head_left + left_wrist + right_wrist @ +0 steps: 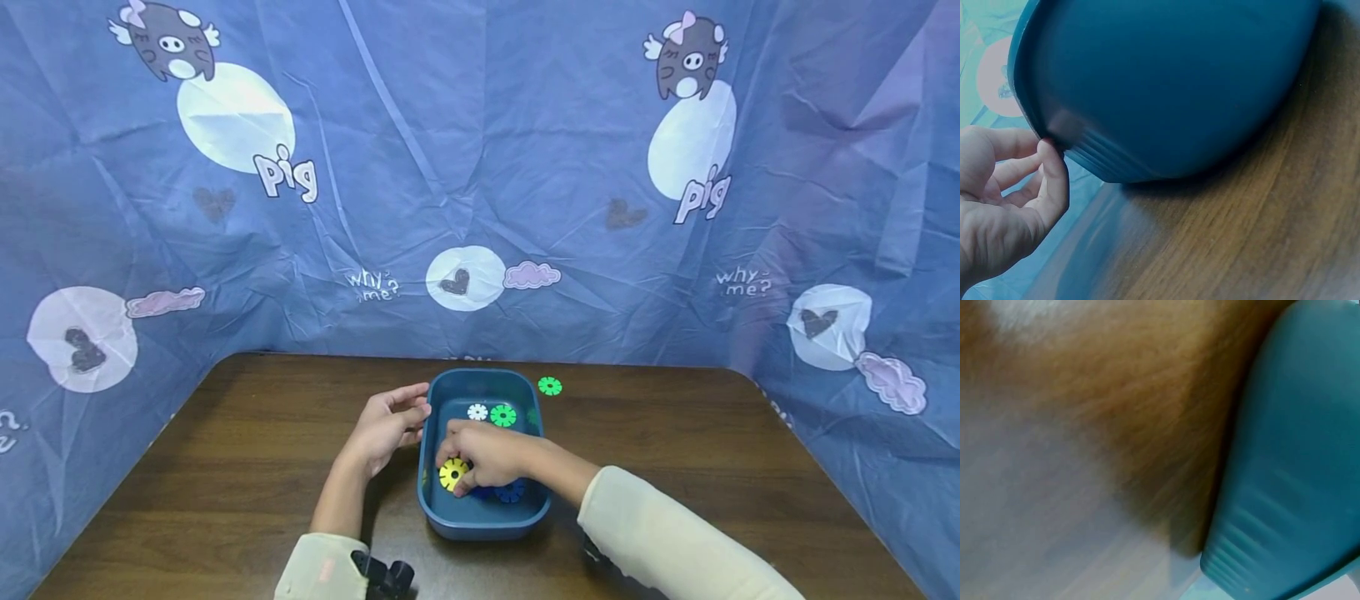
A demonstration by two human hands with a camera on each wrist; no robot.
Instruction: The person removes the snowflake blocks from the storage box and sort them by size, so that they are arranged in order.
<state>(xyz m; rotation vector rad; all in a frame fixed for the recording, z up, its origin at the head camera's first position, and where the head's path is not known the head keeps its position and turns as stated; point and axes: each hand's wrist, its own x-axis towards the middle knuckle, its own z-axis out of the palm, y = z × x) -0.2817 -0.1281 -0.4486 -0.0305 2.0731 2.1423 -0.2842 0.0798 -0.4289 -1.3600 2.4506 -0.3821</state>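
A dark blue plastic bin stands on the table, holding notched plastic discs. My left hand pinches its left rim between thumb and fingers, seen closer in the left wrist view as the hand at the bin wall. Inside the bin, my right hand has its fingers and thumb around the edge of a yellow notched disc. Beyond the knuckles lie a white disc and a green disc. Blue discs are partly hidden under the right hand. The right wrist view shows only the bin's outer side.
Another green disc lies on the wooden table, just right of the bin's far corner. A blue printed cloth hangs behind the table and along its sides.
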